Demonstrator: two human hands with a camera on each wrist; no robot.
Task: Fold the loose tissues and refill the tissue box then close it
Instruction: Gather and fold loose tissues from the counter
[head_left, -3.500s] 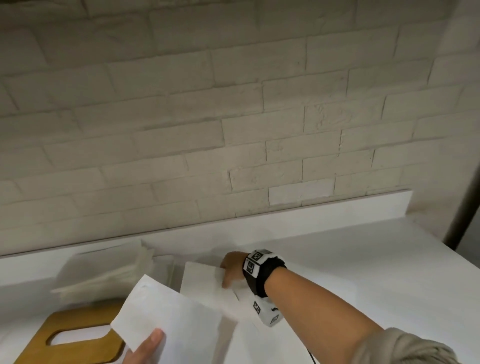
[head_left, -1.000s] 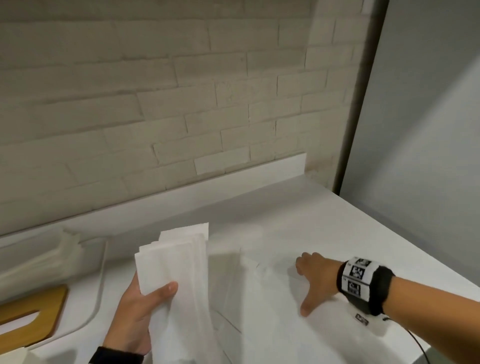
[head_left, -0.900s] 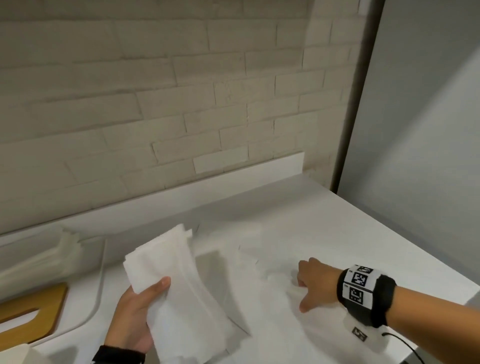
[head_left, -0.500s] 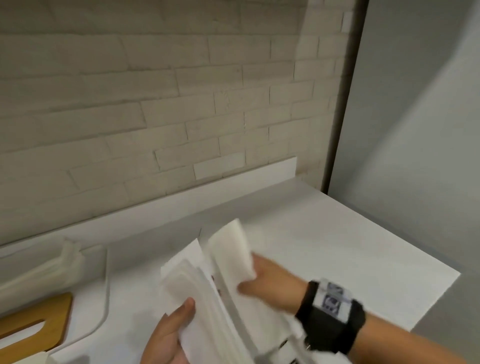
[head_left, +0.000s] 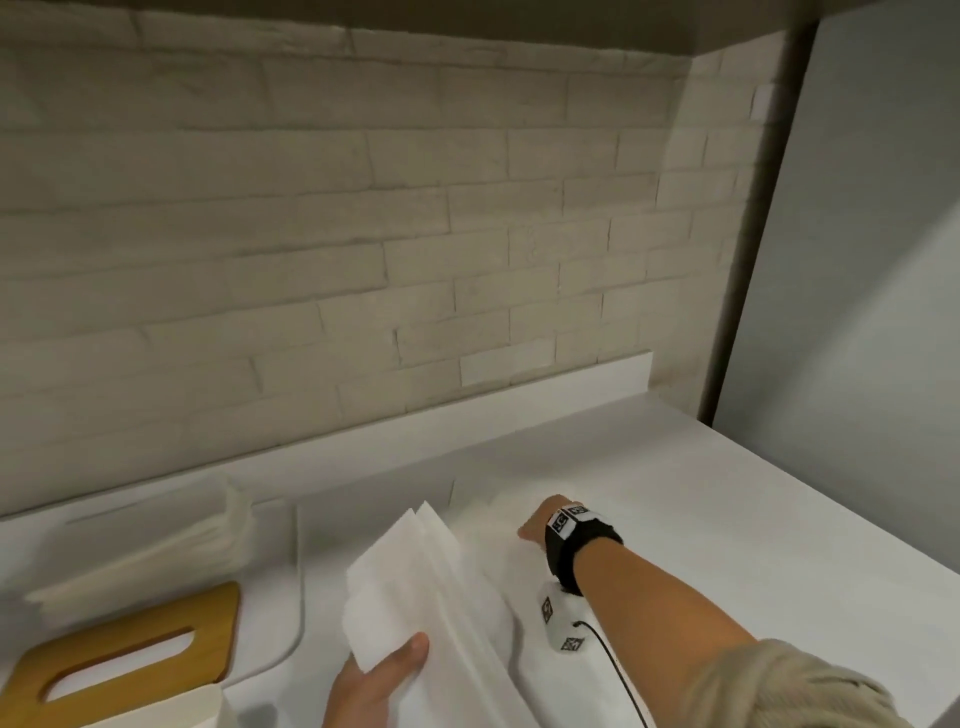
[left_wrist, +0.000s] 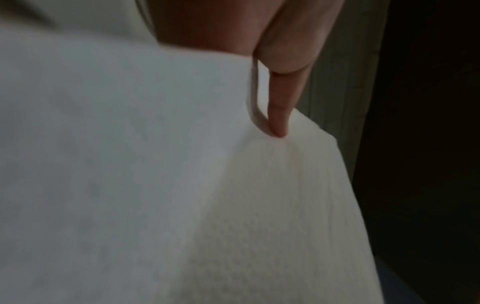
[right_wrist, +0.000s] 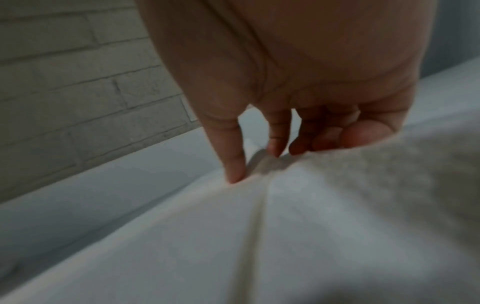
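My left hand (head_left: 387, 675) grips a stack of folded white tissues (head_left: 405, 587) from below, thumb on top, at the bottom centre of the head view. In the left wrist view one of its fingers (left_wrist: 278, 115) presses into the stack (left_wrist: 155, 164). My right hand (head_left: 532, 527) reaches forward onto a loose tissue (head_left: 483, 535) lying flat on the white counter (head_left: 701, 519). The right wrist view shows this hand (right_wrist: 255, 164) with thumb and fingers pinching the loose tissue (right_wrist: 285, 226), which bunches into a ridge. The white tissue box (head_left: 156, 712) shows only a corner at the bottom left.
A wooden lid with an oval slot (head_left: 130, 644) lies at the lower left. Behind it sits another pile of white tissues (head_left: 156, 556). A brick wall (head_left: 363, 260) backs the counter. The counter's right edge drops off beside a grey panel (head_left: 857, 364).
My right hand left the stack it had reached half a second ago and moved forward onto a loose tissue on the counter. The left hand keeps hold of the stack.
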